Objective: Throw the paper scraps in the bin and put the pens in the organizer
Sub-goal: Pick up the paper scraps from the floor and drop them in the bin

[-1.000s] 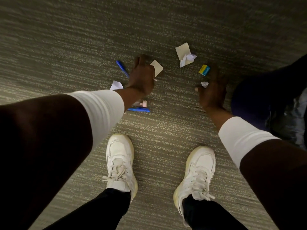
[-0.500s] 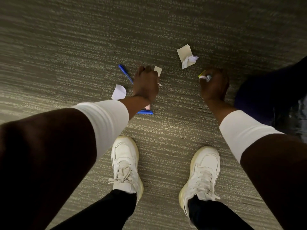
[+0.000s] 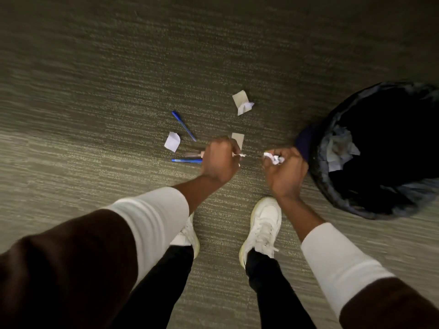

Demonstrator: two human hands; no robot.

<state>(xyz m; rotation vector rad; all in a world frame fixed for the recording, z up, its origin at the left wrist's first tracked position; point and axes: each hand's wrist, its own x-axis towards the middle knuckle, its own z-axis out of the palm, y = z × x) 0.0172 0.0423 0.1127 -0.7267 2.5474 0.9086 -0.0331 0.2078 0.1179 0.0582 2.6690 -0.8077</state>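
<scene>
Both fists loaded with paper, and the bin (image 3: 337, 198) sits just to the right of my right hand (image 3: 283, 173).

My right fingers (image 3: 291, 155) are curled tight on a crumpled white scrap (image 3: 273, 158), the hand nearer the bin's open mouth; my left hand (image 3: 219, 160), farther from the bin, pinches a small white scrap (image 3: 241, 155). Away from the bin, on the carpet: three loose paper scraps I can count — a white one (image 3: 172, 141), a tan one (image 3: 238, 139) and a tan-and-white pair (image 3: 242, 104) lying together — plus two blue pens (image 3: 184, 125) and a dull third pen (image 3: 193, 154), partly hidden. No organizer in sight.
</scene>
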